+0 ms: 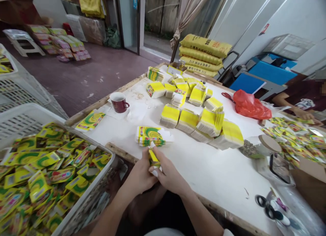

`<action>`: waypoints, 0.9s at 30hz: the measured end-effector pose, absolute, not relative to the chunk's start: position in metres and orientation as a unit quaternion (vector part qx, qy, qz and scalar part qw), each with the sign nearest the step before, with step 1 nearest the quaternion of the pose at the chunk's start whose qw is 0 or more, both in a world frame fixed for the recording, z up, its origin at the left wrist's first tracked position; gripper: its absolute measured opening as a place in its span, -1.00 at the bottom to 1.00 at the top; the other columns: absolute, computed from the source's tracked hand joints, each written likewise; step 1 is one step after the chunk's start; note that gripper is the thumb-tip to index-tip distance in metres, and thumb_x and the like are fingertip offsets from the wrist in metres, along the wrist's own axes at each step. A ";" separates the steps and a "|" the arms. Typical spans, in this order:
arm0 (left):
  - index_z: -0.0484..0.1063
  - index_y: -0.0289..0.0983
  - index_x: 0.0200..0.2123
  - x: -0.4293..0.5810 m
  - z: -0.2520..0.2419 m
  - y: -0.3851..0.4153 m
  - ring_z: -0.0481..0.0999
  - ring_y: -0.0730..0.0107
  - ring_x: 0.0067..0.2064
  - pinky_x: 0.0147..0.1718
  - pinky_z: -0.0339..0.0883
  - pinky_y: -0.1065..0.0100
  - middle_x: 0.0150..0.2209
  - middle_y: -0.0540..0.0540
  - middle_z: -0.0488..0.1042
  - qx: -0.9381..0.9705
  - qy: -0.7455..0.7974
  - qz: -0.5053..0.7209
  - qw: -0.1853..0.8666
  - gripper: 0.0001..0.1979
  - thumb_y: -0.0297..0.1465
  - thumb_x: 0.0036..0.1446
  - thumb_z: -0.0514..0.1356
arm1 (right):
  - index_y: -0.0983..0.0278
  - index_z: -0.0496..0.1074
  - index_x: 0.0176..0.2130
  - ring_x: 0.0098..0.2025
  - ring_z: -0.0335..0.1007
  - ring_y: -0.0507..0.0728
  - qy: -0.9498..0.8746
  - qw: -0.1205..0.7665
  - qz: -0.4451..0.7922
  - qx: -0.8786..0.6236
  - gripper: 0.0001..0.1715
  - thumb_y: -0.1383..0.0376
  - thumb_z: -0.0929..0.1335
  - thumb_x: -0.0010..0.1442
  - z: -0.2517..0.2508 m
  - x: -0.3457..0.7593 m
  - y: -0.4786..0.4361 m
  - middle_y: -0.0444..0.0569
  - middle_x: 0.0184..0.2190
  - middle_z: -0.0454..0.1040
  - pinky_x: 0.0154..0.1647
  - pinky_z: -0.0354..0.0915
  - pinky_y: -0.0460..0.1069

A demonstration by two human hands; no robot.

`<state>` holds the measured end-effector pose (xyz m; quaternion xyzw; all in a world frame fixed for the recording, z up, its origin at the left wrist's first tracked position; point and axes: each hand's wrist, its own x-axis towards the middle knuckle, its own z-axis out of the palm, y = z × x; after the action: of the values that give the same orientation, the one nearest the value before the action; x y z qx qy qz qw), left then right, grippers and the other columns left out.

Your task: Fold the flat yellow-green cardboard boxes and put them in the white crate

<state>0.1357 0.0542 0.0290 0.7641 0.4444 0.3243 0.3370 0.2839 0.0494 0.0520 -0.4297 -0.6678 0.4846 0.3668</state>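
A small yellow and green carton (154, 158) is pinched between both my hands at the near edge of the table. My left hand (141, 173) closes on its left side, and my right hand (170, 171) closes on its right side. The fingers cover much of it. Just beyond my fingertips, a pile of printed yellow, green and white cartons (150, 135) lies flat on the white tabletop (193, 168). To my left stands a white plastic basket (104, 164) full of loose small yellow cartons (39, 185).
Bundled stacks of yellow cards (188, 119) fill the table's middle. A maroon mug (119, 103) stands at the left edge; a red plastic bag (251, 103) lies right. Black-handled scissors (266, 207) lie near right. Across the table, a person's arm (292, 107) reaches toward more cartons (297, 136).
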 end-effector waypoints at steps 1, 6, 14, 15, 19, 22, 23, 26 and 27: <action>0.15 -0.25 0.09 0.138 0.027 0.054 0.59 0.09 -0.11 -0.17 0.50 0.13 -0.10 -0.20 0.50 0.766 0.444 0.334 0.322 -0.45 -0.49 -0.01 0.16 | 0.15 0.20 0.33 0.36 0.14 0.25 -0.693 0.357 0.457 -0.428 -0.30 0.36 0.31 0.24 0.053 0.284 0.049 0.04 0.32 0.25 0.36 0.12 0.19; 0.13 -0.35 0.14 0.139 0.027 0.053 0.44 -0.09 0.12 0.04 0.39 -0.09 0.05 -0.36 0.37 0.731 0.529 0.385 0.194 -0.32 -0.48 -0.09 0.25 | 0.13 0.34 0.25 0.31 0.25 0.24 -0.677 0.419 0.385 -0.467 -0.39 0.42 0.24 0.25 0.045 0.291 0.058 0.02 0.26 0.36 0.36 0.15 0.23; 0.30 -0.26 0.06 0.107 0.059 0.056 0.60 0.00 -0.07 -0.08 0.47 0.07 -0.08 -0.23 0.58 0.743 0.526 0.332 0.246 -0.42 -0.20 -0.01 0.35 | 0.15 0.43 0.17 0.38 0.12 0.33 -0.793 0.308 0.330 -0.408 -0.55 0.29 0.28 0.32 0.053 0.307 0.063 0.14 0.35 0.19 0.26 0.25 0.24; 0.27 -0.25 0.10 0.104 0.060 0.056 0.61 0.03 -0.08 -0.09 0.48 0.10 -0.08 -0.20 0.59 0.742 0.522 0.328 0.261 -0.36 -0.19 -0.01 0.36 | 0.15 0.47 0.11 0.35 0.17 0.32 -0.804 0.297 0.337 -0.391 -0.60 0.29 0.28 0.33 0.057 0.311 0.065 0.15 0.31 0.25 0.24 0.26 0.23; 0.14 -0.21 0.22 0.103 0.059 0.054 0.63 0.08 -0.07 -0.12 0.49 0.17 -0.05 -0.14 0.60 0.752 0.498 0.313 0.298 -0.19 -0.21 -0.07 0.39 | 0.16 0.52 -0.01 0.26 0.29 0.29 -0.837 0.247 0.373 -0.315 -0.71 0.24 0.36 0.28 0.073 0.323 0.077 0.16 0.16 0.39 0.21 0.27 0.21; 0.16 -0.26 0.21 0.107 0.056 0.055 0.62 0.00 -0.05 -0.10 0.48 0.10 -0.02 -0.23 0.59 0.749 0.527 0.306 0.261 -0.23 -0.20 -0.03 0.35 | 0.20 0.50 -0.05 0.28 0.26 0.31 -0.820 0.262 0.373 -0.347 -0.73 0.28 0.40 0.22 0.071 0.317 0.077 0.19 0.15 0.37 0.23 0.24 0.23; 0.15 -0.27 0.21 0.107 0.055 0.055 0.62 -0.01 -0.06 -0.11 0.48 0.09 -0.03 -0.24 0.59 0.745 0.536 0.305 0.253 -0.24 -0.20 -0.02 0.34 | 0.21 0.49 -0.05 0.31 0.22 0.31 -0.807 0.277 0.370 -0.367 -0.73 0.30 0.39 0.22 0.068 0.313 0.075 0.19 0.18 0.35 0.24 0.22 0.24; 0.10 -0.27 0.24 0.107 0.053 0.057 0.61 -0.01 -0.04 -0.10 0.48 0.09 -0.03 -0.23 0.59 0.743 0.540 0.311 0.245 -0.18 -0.22 -0.04 0.35 | 0.19 0.43 0.00 0.40 0.05 0.29 -0.781 0.312 0.369 -0.396 -0.70 0.33 0.34 0.25 0.058 0.301 0.069 0.18 0.26 0.28 0.31 0.13 0.26; 0.07 -0.26 0.26 0.106 0.053 0.058 0.61 0.00 -0.02 -0.09 0.48 0.10 -0.02 -0.22 0.58 0.744 0.536 0.317 0.244 -0.16 -0.21 -0.03 0.35 | 0.18 0.41 0.04 0.42 0.02 0.29 -0.778 0.322 0.369 -0.394 -0.66 0.32 0.34 0.26 0.057 0.299 0.068 0.18 0.28 0.27 0.32 0.11 0.27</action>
<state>0.1056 0.0575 0.0529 0.7437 0.5356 0.3172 0.2437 0.2989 0.0681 0.0567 -0.3937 -0.7782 0.3689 0.3215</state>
